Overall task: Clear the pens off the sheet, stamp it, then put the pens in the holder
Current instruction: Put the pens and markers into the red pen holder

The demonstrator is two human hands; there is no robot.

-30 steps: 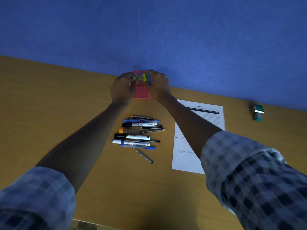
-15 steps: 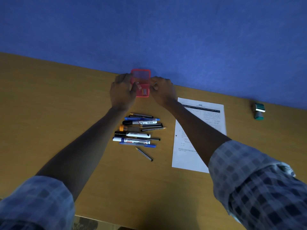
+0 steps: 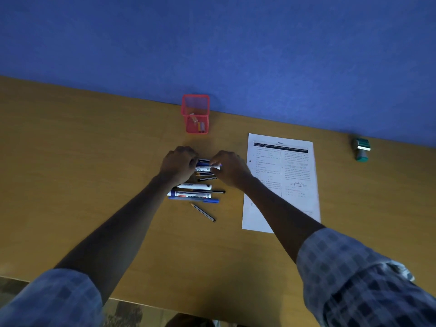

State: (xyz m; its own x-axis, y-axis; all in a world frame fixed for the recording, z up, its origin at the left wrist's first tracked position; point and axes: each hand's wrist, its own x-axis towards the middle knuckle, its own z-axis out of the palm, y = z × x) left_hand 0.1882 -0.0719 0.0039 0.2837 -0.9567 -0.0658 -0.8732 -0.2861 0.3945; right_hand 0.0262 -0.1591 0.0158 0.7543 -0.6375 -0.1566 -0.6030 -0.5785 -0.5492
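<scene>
I see both hands curled over the far end of the pile of pens (image 3: 197,185) on the smooth wooden table (image 3: 94,161): the left hand (image 3: 178,162) and right hand (image 3: 230,167) together grasp a white-barrelled marker (image 3: 207,168). Nearer me, one fat marker reads "WHITEBOARD". The red wire-mesh holder (image 3: 195,113), square-sided, stands behind; the printed sheet (image 3: 292,175), clear of pens, lies flat at right, its small text unreadable, the green stamp (image 3: 361,149) beyond.

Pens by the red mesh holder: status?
Left hand and right hand both gripping the top of the loose pen pile. Red mesh holder upright behind it, few small items inside. Path clear.
</scene>
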